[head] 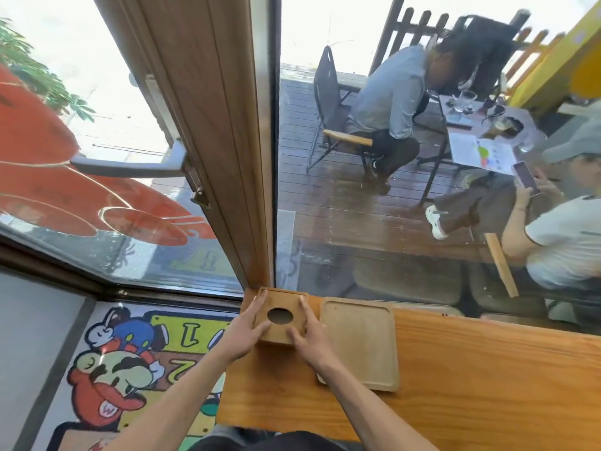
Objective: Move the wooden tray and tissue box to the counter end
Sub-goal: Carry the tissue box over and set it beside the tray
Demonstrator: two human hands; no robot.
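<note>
Both hands clasp the wooden tissue box (pixel 281 315), which stands on the orange-brown worktop (pixel 471 379) at its far left corner, right against the foot of the brown window post (pixel 208 131). The left hand (pixel 245 330) lies flat along the box's left side, fingers stretched toward the post and thumb resting on the lid near the round opening (pixel 280 315). The right hand (pixel 309 335) presses the box's right side in the same way, fingers pointing forward, thumb on the near edge of the lid. Neither hand is curled closed; each is spread and pressed against the box, so the box is gripped between the two palms. Whether the box is lifted off the worktop or sits on it cannot be told.

The wooden tray (pixel 361 343) lies flat on the worktop just to the right of the tissue box, its left rim partly under the right hand's wrist. It is pale, square with rounded corners, and holds nothing.

Left of the worktop's end, lower down, a cartoon floor mat (pixel 130 359) shows.
</note>
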